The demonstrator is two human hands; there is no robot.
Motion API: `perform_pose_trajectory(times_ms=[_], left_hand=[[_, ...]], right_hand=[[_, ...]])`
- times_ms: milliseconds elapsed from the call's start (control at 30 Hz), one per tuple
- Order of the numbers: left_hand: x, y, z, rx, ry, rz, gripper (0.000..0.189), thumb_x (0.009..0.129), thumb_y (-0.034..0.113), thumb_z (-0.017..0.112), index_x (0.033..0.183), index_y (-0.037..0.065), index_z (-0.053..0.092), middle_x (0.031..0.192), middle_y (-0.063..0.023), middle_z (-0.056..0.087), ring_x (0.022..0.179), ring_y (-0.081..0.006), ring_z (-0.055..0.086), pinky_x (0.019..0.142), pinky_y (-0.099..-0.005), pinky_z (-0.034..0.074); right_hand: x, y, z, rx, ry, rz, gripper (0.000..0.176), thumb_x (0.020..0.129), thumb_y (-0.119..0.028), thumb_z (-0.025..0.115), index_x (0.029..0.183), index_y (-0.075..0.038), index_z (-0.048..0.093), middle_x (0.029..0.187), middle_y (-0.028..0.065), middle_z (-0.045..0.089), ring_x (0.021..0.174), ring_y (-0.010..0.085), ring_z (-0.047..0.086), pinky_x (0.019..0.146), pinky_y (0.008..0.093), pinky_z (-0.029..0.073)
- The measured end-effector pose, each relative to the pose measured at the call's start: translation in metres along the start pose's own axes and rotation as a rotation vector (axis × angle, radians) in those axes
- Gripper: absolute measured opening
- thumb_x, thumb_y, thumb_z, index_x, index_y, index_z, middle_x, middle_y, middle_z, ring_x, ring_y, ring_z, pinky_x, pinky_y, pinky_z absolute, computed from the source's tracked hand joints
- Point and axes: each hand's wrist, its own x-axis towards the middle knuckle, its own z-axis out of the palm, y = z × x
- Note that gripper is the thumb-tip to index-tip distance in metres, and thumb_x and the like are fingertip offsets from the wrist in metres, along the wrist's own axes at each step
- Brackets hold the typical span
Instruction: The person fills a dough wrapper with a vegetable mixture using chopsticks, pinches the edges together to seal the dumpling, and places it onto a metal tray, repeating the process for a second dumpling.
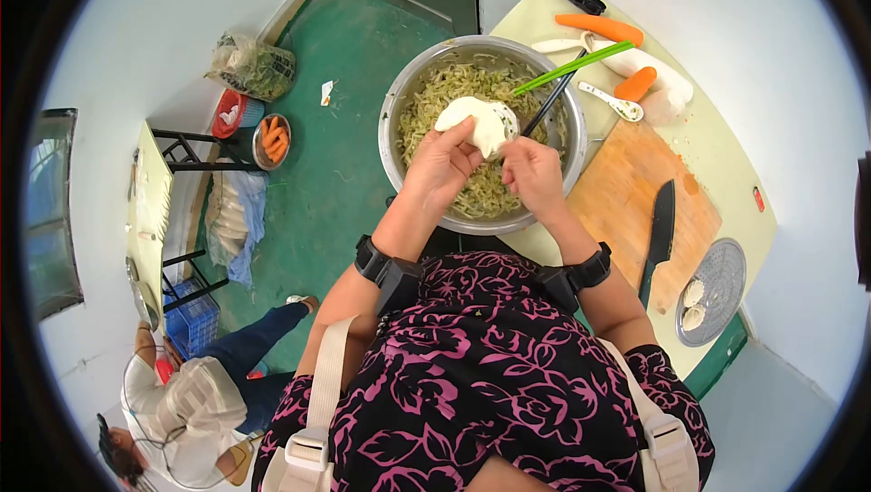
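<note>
A piece of white dough (478, 124) with filling showing at its right side is held over a large metal bowl (392, 143). My left hand (442, 165) grips the dough from the left and below, thumb on top. My right hand (533, 175) has its fingers pinched at the dough's lower right edge. Shredded green filling (481, 198) fills much of the bowl. Green chopsticks (573, 68) and a dark stick-like utensil (555, 93) lean over the bowl's right side, above my right hand.
Right of the bowl are a cutting board (635, 202), black knife (660, 233), carrots (603, 28), white spoon (613, 102) and perforated metal tray (726, 279) with dough pieces (693, 305). At lower left, a person (186, 392) is beside another table (150, 211).
</note>
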Motion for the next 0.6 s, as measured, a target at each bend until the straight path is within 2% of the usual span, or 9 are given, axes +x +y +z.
perform_pose_trajectory(times_ms=[33, 133, 233, 433, 600], left_hand=[[0.0, 0.001, -0.001, 0.008, -0.003, -0.011, 0.024, 0.081, 0.007, 0.051, 0.104, 0.0, 0.047, 0.101, -0.0103, 0.054, 0.091, -0.0194, 0.055, 0.079, -0.0327, 0.048], [-0.001, 0.002, -0.004, 0.02, -0.007, -0.042, 0.026, 0.081, 0.009, 0.052, 0.105, 0.0, 0.047, 0.1, -0.0098, 0.055, 0.092, -0.0182, 0.055, 0.08, -0.031, 0.047], [-0.001, -0.001, -0.004, 0.021, -0.02, -0.079, 0.026, 0.081, 0.009, 0.052, 0.105, 0.0, 0.046, 0.1, -0.0099, 0.055, 0.091, -0.0177, 0.055, 0.079, -0.0302, 0.048], [0.0, -0.008, -0.005, 0.046, -0.026, -0.089, 0.027, 0.08, 0.008, 0.053, 0.106, 0.0, 0.046, 0.099, -0.0094, 0.055, 0.09, -0.0173, 0.055, 0.078, -0.0302, 0.048], [-0.001, -0.01, -0.004, 0.091, -0.019, -0.047, 0.029, 0.079, 0.006, 0.054, 0.107, 0.002, 0.046, 0.099, -0.0081, 0.055, 0.09, -0.0168, 0.055, 0.077, -0.0306, 0.048]], right_hand=[[-0.001, 0.0, -0.004, 0.074, -0.019, 0.055, 0.028, 0.083, -0.019, 0.051, 0.063, -0.001, 0.05, 0.049, 0.0016, 0.048, 0.045, 0.005, 0.041, 0.041, 0.0224, 0.033], [0.002, 0.014, -0.008, 0.025, 0.035, -0.003, 0.027, 0.082, -0.02, 0.054, 0.063, -0.001, 0.049, 0.049, 0.0028, 0.047, 0.045, 0.0062, 0.04, 0.041, 0.0229, 0.033], [0.004, 0.024, -0.004, -0.101, 0.041, -0.161, 0.029, 0.081, -0.023, 0.056, 0.065, 0.0, 0.049, 0.049, 0.0048, 0.044, 0.045, 0.0082, 0.037, 0.042, 0.0244, 0.033], [0.007, 0.014, 0.001, -0.192, 0.037, -0.305, 0.031, 0.081, -0.025, 0.056, 0.066, 0.0, 0.049, 0.05, 0.0087, 0.04, 0.046, 0.0116, 0.033, 0.043, 0.0269, 0.032], [0.009, 0.017, 0.002, -0.187, 0.054, -0.237, 0.029, 0.082, -0.022, 0.053, 0.065, 0.0, 0.049, 0.049, 0.0084, 0.039, 0.046, 0.0115, 0.034, 0.043, 0.0268, 0.031]])
